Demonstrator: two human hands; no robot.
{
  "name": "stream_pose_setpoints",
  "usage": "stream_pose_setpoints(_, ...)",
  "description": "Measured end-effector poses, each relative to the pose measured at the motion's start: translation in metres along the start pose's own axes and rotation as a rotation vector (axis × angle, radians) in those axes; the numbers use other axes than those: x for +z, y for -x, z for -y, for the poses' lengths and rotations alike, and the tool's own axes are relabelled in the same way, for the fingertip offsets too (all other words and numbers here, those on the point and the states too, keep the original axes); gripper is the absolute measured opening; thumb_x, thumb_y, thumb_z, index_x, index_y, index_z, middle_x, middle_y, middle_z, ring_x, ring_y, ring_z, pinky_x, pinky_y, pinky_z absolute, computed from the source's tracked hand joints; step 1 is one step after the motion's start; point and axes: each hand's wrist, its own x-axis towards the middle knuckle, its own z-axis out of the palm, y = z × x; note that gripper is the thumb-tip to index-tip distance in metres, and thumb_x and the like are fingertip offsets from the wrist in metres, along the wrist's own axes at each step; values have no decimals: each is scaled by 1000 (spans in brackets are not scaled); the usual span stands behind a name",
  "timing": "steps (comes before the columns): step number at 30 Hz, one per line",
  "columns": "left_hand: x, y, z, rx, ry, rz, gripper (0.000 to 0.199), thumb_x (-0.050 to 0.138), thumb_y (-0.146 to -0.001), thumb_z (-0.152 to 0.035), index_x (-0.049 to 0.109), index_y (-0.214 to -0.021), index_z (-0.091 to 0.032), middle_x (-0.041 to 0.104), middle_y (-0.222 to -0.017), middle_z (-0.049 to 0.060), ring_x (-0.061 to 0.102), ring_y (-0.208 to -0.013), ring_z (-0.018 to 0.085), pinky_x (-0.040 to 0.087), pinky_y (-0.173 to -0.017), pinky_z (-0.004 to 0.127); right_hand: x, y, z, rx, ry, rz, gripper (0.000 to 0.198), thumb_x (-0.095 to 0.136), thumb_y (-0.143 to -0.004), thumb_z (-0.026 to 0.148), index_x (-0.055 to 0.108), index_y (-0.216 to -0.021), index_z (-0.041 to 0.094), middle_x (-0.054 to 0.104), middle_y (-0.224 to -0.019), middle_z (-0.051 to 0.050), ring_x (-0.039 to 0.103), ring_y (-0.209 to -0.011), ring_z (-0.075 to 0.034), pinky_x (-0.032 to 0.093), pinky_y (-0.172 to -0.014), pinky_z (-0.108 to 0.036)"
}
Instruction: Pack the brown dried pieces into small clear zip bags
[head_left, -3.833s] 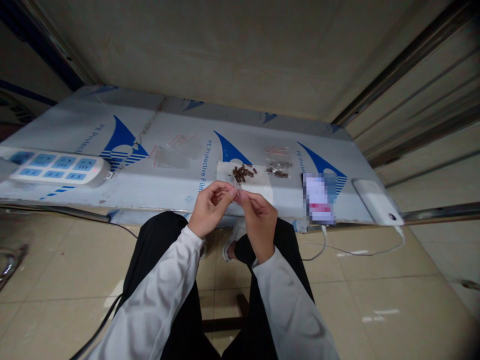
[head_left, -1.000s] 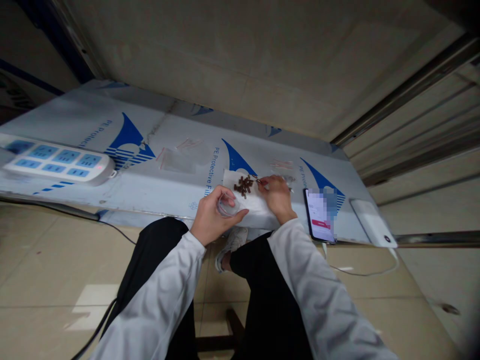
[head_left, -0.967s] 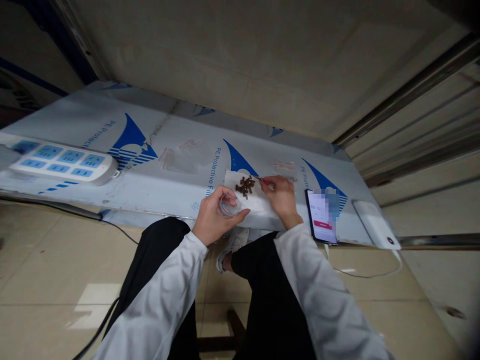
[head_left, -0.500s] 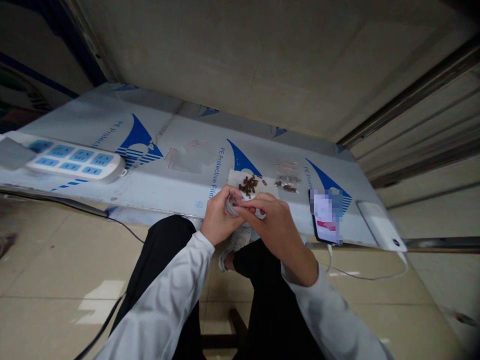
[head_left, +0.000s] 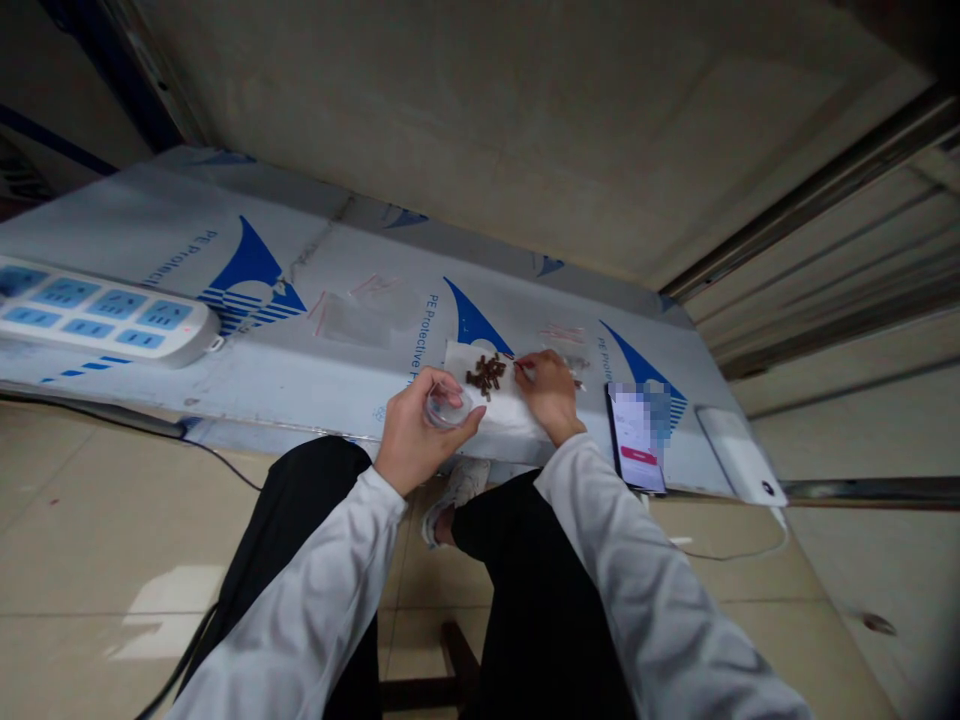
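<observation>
Mid-frame, left hand (head_left: 411, 437) is curled round a clear round plastic cup (head_left: 448, 411), dentable if over-squeezed. Whether anything's pinched by right hand (head_left: 551, 395) can't be told; piled brown oblong capsules (head_left: 486, 376), frame centre, could be scattered by a nudge.

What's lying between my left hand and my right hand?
In the head view, a pile of small brown pieces on a white sheet lies between your left hand and right hand.
</observation>
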Motion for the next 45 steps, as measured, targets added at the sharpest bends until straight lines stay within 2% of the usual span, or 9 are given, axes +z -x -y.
stream_pose_setpoints(11,1,1,3,4,12,-2,28,72,-68,-28,51,-85,-20,58,-71,-3,56,-65,11,45,-66,22,3,-23,12,-85,31,13,14,58,-78,16,68,-87,19,71,-86,-8,59,-88,-23,43,-79,-34)
stream_pose_setpoints(17,0,0,1,-2,30,8,29,72,-67,-28,50,-85,-20,58,-71,-4,56,-66,11,45,-65,22,-46,27,58,-116,-383,-201,13,63,-77,28,68,-86,20,71,-80,-2,56,-64,-15,44,-63,-28)
stream_pose_setpoints(23,3,6,-2,26,107,98,29,71,-66,-22,50,-87,-20,58,-73,-4,55,-65,10,43,-63,21,-75,81,102,-313,-437,3,11,67,-76,21,69,-87,22,71,-83,-1,57,-70,-16,45,-65,-28)
stream_pose_setpoints(27,3,9,-3,37,98,111,24,68,-70,-26,50,-83,-19,57,-71,-4,54,-64,10,42,-63,22,-73,82,101,-397,-343,103,17,64,-82,26,68,-98,23,72,-89,-3,58,-79,-19,45,-72,-32)
stream_pose_setpoints(30,2,8,-2,21,113,120,26,68,-68,-24,51,-86,-19,58,-72,-3,55,-65,11,43,-64,22,-76,81,94,-442,-396,164,11,63,-83,26,69,-91,24,70,-90,-3,59,-83,-19,46,-77,-33)
stream_pose_setpoints(33,1,7,-2,4,195,162,40,74,-61,-23,53,-95,-19,61,-79,-1,57,-70,13,45,-66,24,-78,80,82,-386,-489,162,6,65,-80,25,69,-79,22,65,-99,-6,60,-87,-18,47,-76,-32)
stream_pose_setpoints(36,-1,5,-3,-88,436,225,46,74,-63,-24,55,-104,-17,65,-88,5,61,-79,16,49,-73,28,-74,76,67,-196,-691,178,9,63,-80,28,67,-83,21,64,-100,-7,62,-85,-18,49,-71,-31)
stream_pose_setpoints(40,-3,0,-5,-335,687,224,25,67,-75,-35,62,-89,-15,70,-82,6,66,-73,16,52,-75,31,-67,72,56,112,-1064,284,18,71,-72,35,65,-82,21,66,-72,0,63,-65,-14,52,-66,-29)
stream_pose_setpoints(45,-2,0,-6,-415,668,157,27,69,-73,-41,64,-78,-15,70,-68,2,65,-59,13,52,-65,27,-66,72,60,190,-1166,318,20,76,-66,33,67,-80,21,67,-69,2,63,-62,-11,51,-65,-26)
